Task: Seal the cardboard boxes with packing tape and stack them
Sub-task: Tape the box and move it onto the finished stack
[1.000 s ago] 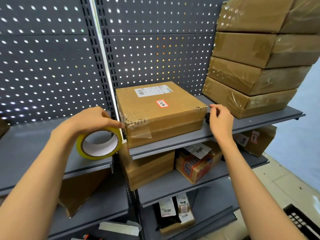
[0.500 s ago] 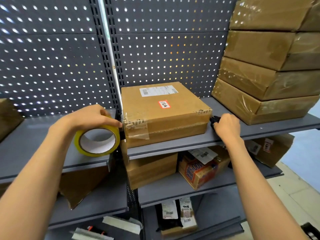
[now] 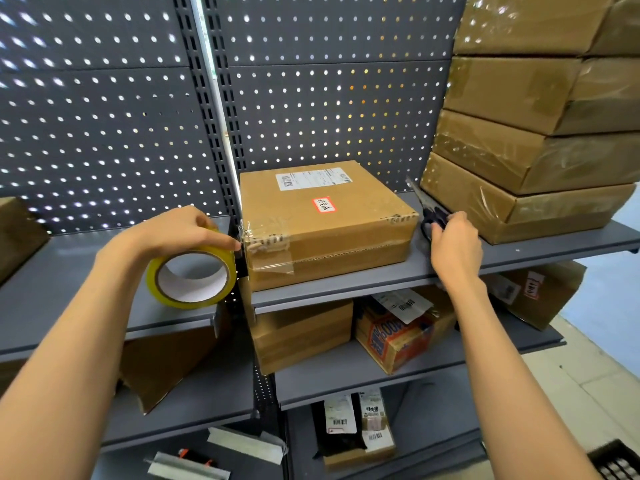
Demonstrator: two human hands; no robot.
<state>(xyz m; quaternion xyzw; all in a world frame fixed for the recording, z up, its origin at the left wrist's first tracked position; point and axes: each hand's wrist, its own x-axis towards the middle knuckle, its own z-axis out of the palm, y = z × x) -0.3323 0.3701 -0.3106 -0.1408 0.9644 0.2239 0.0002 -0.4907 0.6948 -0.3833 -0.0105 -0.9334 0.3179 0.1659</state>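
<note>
A flat cardboard box [image 3: 325, 220] with a white shipping label and a red-edged sticker lies on the grey shelf [image 3: 346, 282]. Clear tape covers its front left corner. My left hand [image 3: 173, 233] holds a yellow-rimmed roll of packing tape [image 3: 192, 277] against the box's left edge. To the right of the box, my right hand [image 3: 453, 244] grips the dark handles of a pair of scissors [image 3: 427, 207], whose blades point up and back. A stack of several sealed, film-wrapped boxes [image 3: 533, 133] stands at the right on the same shelf.
A perforated dark back panel rises behind the shelves. The lower shelves hold a plain carton [image 3: 301, 334], an orange printed box [image 3: 398, 337], parcels with labels [image 3: 353, 424] and a folded cardboard sheet [image 3: 162, 362]. A black crate [image 3: 616, 459] shows at the bottom right.
My right hand reached to the shelf beside the box and took hold of the scissors, lifting their blades up. The left hand kept the tape roll at the box's left corner.
</note>
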